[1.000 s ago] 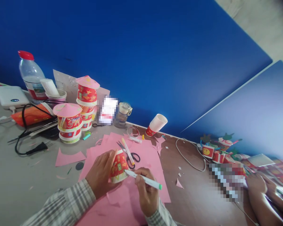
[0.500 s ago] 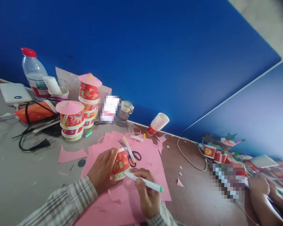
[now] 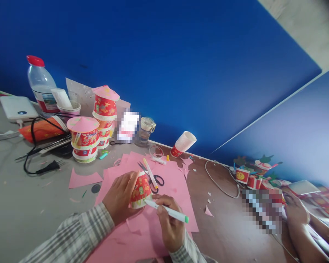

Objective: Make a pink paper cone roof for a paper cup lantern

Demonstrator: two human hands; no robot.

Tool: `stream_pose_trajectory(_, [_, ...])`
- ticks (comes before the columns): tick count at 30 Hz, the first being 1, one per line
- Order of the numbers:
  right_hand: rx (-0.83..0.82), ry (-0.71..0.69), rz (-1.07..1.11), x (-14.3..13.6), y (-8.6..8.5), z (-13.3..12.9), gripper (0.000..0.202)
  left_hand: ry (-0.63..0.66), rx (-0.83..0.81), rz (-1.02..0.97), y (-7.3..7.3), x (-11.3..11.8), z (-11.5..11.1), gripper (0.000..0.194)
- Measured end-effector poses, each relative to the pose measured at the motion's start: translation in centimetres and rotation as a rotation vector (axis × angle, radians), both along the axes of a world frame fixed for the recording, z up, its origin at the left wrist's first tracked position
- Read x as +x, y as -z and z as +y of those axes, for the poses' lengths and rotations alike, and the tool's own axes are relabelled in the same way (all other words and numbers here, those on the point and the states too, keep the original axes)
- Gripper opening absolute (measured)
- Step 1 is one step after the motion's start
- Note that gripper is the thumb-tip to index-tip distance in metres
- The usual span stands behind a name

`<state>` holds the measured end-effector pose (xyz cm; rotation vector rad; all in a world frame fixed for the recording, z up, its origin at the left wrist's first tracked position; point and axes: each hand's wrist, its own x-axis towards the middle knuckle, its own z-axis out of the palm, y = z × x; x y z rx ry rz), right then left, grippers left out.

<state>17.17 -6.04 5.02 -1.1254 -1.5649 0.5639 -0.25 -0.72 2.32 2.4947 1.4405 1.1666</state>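
Observation:
A red patterned paper cup [image 3: 141,187] is gripped by my left hand [image 3: 120,195], its wide rim toward me. My right hand [image 3: 170,223] holds a white marker [image 3: 171,213] with a green end, its tip touching the pale band near the cup's rim. Pink paper sheets [image 3: 175,193] lie under both hands. Just beyond the cup are black-handled scissors [image 3: 156,181], with a white and yellow marker [image 3: 150,172] across them.
Cups with pink cone tops [image 3: 83,138], a bottle [image 3: 44,87] and a black cable [image 3: 30,146] are at left. A cup stack [image 3: 183,143] and clear jar [image 3: 146,129] stand at the back. Another person's hands [image 3: 297,215] are at right.
The view has shifted very slightly. At right, the other person's hands have moved a little to the left. My hands, the cup and the marker look almost unchanged.

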Motion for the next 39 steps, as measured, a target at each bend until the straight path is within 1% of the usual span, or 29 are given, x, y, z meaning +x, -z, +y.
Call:
stream_pose_trajectory(6, [0.013, 0.005, -0.017, -0.1, -0.08, 0.14, 0.015, -0.019, 0.018, 0.018, 0.07, -0.02, 0.07, 0.098])
stream_pose_trajectory(11, [0.026, -0.003, -0.039, -0.07, -0.18, 0.15, 0.015, -0.004, 0.011, 0.008, 0.01, 0.0, 0.13, 0.096])
stream_pose_trajectory(18, [-0.011, -0.006, 0.002, 0.24, -0.16, 0.31, 0.013, -0.003, 0.01, -0.001, -0.23, 0.05, 0.01, 0.092])
stream_pose_trajectory(23, [-0.014, -0.012, -0.031, 0.23, -0.27, 0.36, 0.014, 0.016, -0.009, -0.015, -0.4, 0.04, 0.01, 0.092])
stream_pose_trajectory(31, [-0.076, -0.044, 0.044, 0.62, -0.34, 0.36, 0.012, 0.003, -0.013, -0.009, 0.02, 0.02, 0.07, 0.093])
stream_pose_trajectory(34, [-0.081, -0.049, 0.03, 0.65, -0.31, 0.44, 0.012, 0.002, -0.011, 0.0, 0.09, 0.04, 0.05, 0.094])
stream_pose_trajectory(39, [-0.084, -0.031, 0.05, 0.64, -0.42, 0.59, 0.012, -0.01, 0.006, 0.021, 0.04, 0.02, 0.1, 0.095])
